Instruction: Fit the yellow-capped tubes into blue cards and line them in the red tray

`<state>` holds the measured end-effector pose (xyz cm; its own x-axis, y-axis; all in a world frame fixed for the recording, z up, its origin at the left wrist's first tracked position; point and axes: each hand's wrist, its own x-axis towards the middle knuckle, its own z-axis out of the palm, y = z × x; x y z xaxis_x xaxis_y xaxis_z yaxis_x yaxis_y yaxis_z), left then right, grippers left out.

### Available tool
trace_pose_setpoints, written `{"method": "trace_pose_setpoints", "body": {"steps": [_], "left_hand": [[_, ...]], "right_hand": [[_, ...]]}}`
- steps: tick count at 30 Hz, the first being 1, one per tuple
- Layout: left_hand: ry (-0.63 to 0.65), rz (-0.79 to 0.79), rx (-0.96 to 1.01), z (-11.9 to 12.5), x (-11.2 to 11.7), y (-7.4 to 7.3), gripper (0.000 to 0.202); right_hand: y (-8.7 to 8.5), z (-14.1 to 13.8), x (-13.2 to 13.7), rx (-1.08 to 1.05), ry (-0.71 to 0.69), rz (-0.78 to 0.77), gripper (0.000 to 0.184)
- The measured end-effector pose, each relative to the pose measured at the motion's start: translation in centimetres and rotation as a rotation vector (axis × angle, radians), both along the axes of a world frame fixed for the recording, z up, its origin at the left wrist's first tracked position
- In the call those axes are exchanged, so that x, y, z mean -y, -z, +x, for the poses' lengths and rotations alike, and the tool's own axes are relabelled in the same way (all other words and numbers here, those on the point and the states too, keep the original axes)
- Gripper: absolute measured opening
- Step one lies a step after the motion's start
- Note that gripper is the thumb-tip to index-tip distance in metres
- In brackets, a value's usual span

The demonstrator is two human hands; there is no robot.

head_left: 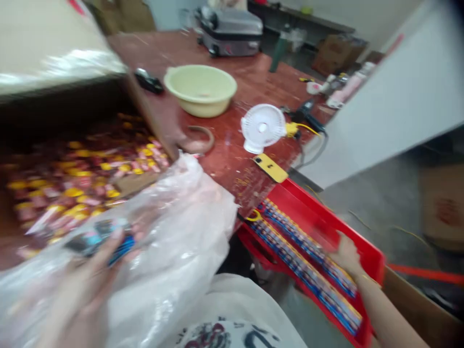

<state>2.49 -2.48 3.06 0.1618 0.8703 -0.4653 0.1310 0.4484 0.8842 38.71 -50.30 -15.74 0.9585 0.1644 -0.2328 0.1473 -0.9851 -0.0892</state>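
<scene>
My left hand [83, 290] is low at the left, blurred, its fingers curled round a small dark and blue packet [105, 239] over a clear plastic bag [174, 241]. My right hand [348, 253] reaches down to the right into a red tray [366, 258] and rests on rows of blue packets [308, 261]; its fingers are hidden against them. An open cardboard box [54, 125] full of pink and yellow packets [79, 183] stands at the left behind the bag.
On the red-brown table [232, 145] sit a pale green basin [200, 89], a small white fan [263, 128], a yellow flat tool [270, 167], a grey case [230, 31] and cables. A white panel [398, 96] stands at the right. Cardboard boxes lie on the floor.
</scene>
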Motion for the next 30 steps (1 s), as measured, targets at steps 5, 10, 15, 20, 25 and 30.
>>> {"method": "trace_pose_setpoints", "body": {"steps": [5,10,15,20,25,30], "left_hand": [[0.006,-0.019,0.218,-1.0,0.8,0.5,0.044],[0.017,-0.032,0.295,-1.9,0.7,1.3,0.044],[0.021,-0.107,0.390,-2.7,1.3,0.4,0.038],[0.090,-0.146,0.497,-3.8,1.4,0.1,0.038],[0.122,-0.101,0.468,-3.5,0.9,0.7,0.042],[0.085,-0.144,0.463,-2.8,0.6,0.9,0.046]], "right_hand": [[-5.3,-2.4,-17.8,0.479,-0.617,0.749,0.049],[-13.2,-13.8,-41.6,0.233,-1.236,0.925,0.019],[-14.0,-20.0,-57.9,0.152,-1.445,0.520,0.037],[-12.0,-20.6,-62.2,0.217,-1.527,0.287,0.035],[-11.5,-18.8,-61.6,0.250,-1.649,0.164,0.034],[-11.3,-18.7,-61.6,0.245,-1.684,0.135,0.035]]}}
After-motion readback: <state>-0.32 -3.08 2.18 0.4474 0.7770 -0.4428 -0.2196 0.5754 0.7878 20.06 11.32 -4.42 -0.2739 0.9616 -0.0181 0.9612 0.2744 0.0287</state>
